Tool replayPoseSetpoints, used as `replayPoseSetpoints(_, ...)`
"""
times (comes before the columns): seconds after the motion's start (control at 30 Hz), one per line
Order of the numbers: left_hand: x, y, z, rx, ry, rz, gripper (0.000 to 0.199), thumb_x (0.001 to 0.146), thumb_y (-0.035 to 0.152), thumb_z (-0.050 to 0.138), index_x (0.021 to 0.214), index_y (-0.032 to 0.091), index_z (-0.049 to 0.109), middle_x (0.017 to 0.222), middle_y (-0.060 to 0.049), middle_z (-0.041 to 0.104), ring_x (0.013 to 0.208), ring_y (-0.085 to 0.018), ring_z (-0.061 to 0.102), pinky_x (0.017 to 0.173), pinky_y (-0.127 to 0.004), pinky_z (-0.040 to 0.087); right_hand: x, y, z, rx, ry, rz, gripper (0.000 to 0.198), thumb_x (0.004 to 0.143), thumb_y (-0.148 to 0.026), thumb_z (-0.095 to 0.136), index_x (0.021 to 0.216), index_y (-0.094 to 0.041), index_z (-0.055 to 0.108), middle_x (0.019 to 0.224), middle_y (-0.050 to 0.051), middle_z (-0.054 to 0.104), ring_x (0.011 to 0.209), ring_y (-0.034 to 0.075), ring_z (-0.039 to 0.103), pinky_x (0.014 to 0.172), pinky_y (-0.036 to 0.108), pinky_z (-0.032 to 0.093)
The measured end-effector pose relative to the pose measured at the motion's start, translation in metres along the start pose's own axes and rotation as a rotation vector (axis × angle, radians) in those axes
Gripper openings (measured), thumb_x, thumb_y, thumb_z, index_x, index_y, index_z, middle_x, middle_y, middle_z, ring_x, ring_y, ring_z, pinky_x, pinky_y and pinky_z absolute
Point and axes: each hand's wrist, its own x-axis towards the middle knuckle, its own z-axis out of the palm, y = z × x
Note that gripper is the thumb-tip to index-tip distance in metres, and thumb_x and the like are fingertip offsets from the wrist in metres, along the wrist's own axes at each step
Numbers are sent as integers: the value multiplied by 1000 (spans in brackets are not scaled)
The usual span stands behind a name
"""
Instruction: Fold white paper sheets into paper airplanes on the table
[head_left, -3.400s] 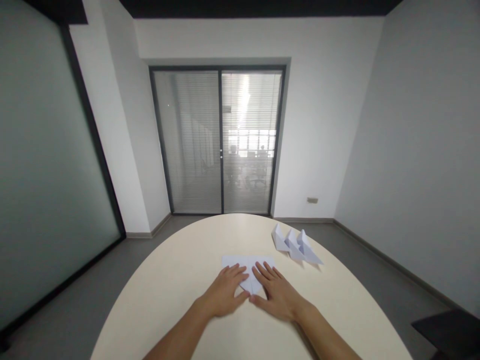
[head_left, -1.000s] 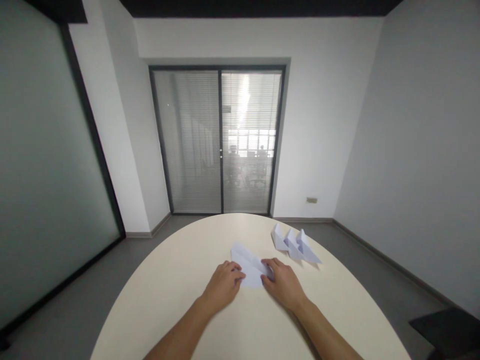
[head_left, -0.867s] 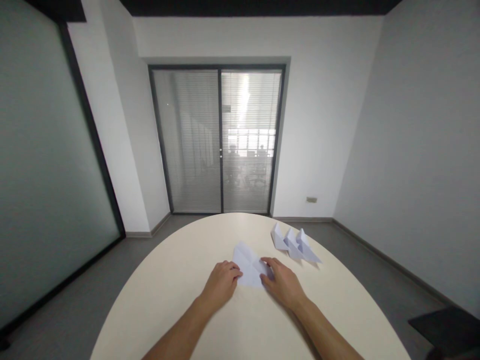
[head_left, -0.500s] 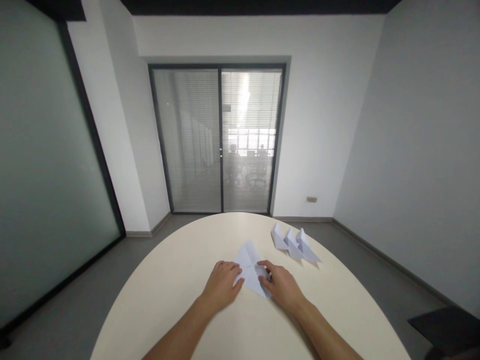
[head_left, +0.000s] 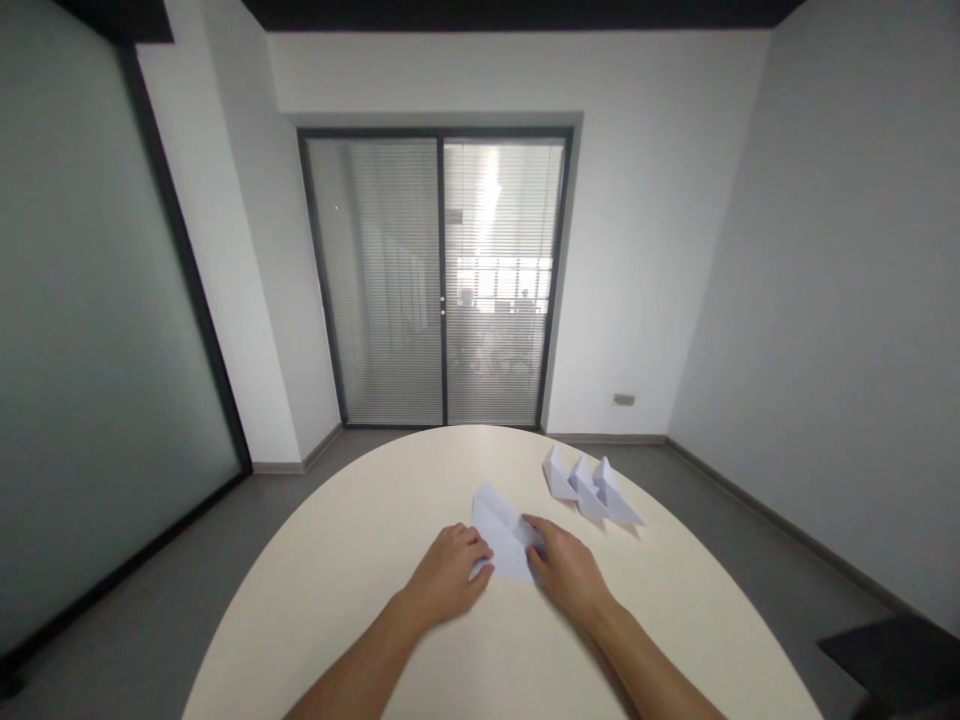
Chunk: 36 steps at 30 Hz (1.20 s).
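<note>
A creased white sheet of paper (head_left: 499, 540) lies on the round table between my hands, roughly four-sided, with fold lines across it. My left hand (head_left: 452, 572) is closed on its left edge, fingers over the paper and thumb near the lower left corner. On the opposite side my right hand (head_left: 568, 570) pinches the right edge, with the fingers above and the thumb below. That edge looks slightly raised, and its corner is hidden by the fingers.
Three folded paper boats (head_left: 587, 490) stand in a row at the table's far right. The cream tabletop (head_left: 360, 560) has a rounded edge. A dark flat object (head_left: 896, 655) is beyond it at lower right. Behind are glass doors (head_left: 442, 280) with blinds.
The paper has turned counterclockwise; its far corner now points more to the left and its near edge lies flatter. My hands have shifted only slightly, the right one closing more on the edge.
</note>
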Motion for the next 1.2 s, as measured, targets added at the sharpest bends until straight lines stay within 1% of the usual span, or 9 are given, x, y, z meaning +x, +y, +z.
replayPoseSetpoints(0.07, 0, 1, -2, -8, -8, 14, 19, 91, 26, 56, 104, 23, 69, 104, -5, 66, 101, -23, 57, 95, -38, 43, -1, -2, -1, 12, -8, -23, 47, 86, -24, 49, 133, -22, 55, 133, 7, 64, 121, 23, 59, 102, 34, 43)
replayPoseSetpoints(0.2, -1, 1, -3, -29, -8, 19, 18, 91, 26, 56, 104, 23, 68, 108, -5, 65, 104, -22, 57, 98, -38, 44, -2, -6, -3, 41, -28, -45, 54, 87, -24, 49, 141, -24, 47, 127, 6, 67, 111, 21, 65, 95, 31, 47)
replayPoseSetpoints(0.27, -1, 1, -1, -34, 6, 23, 18, 91, 25, 57, 105, 23, 68, 116, -6, 64, 111, -22, 55, 102, -39, 43, -2, -5, -3, 46, -40, -70, 51, 86, -24, 49, 137, -24, 53, 126, 6, 68, 108, 20, 65, 95, 30, 47)
replayPoseSetpoints(0.4, -1, -2, 4, -31, 26, 37, 17, 90, 23, 57, 104, 22, 66, 144, -7, 50, 134, -25, 42, 115, -44, 33, -3, -2, -2, 35, -48, -138, 40, 86, -22, 50, 122, -25, 66, 119, 5, 70, 110, 21, 63, 95, 30, 46)
replayPoseSetpoints(0.53, 0, -4, 7, -18, 21, 52, 14, 89, 20, 57, 99, 21, 66, 154, -6, 39, 142, -25, 33, 118, -45, 28, -3, -1, -3, 38, -64, -193, 40, 85, -20, 50, 121, -26, 67, 118, 4, 70, 112, 20, 60, 96, 29, 44)
replayPoseSetpoints(0.67, 2, -6, 11, -12, 17, 73, 12, 89, 19, 57, 98, 20, 65, 156, -5, 36, 144, -25, 30, 119, -45, 27, -3, -3, -6, 35, -95, -242, 39, 88, -21, 48, 119, -28, 68, 117, 3, 70, 111, 20, 59, 95, 28, 44)
replayPoseSetpoints(0.87, 2, -7, 13, 13, 11, 74, 14, 88, 21, 59, 101, 21, 63, 153, -7, 41, 145, -26, 28, 118, -49, 27, -3, -2, -5, 4, -97, -237, 41, 89, -23, 46, 127, -26, 64, 119, 6, 69, 112, 21, 58, 96, 28, 43)
replayPoseSetpoints(1.0, 3, -6, 13, 25, 17, 70, 15, 89, 22, 58, 103, 21, 62, 146, -7, 48, 142, -26, 32, 118, -48, 29, -2, 0, -3, -22, -97, -258, 46, 89, -20, 47, 133, -25, 58, 122, 7, 67, 112, 21, 58, 97, 29, 43)
replayPoseSetpoints(1.2, 2, -4, 10, 4, -9, 51, 26, 91, 24, 56, 116, 23, 58, 138, -7, 54, 132, -24, 45, 114, -44, 35, -3, -6, -9, -29, -84, -283, 39, 91, -19, 44, 121, -28, 67, 116, 5, 70, 108, 20, 60, 96, 30, 44)
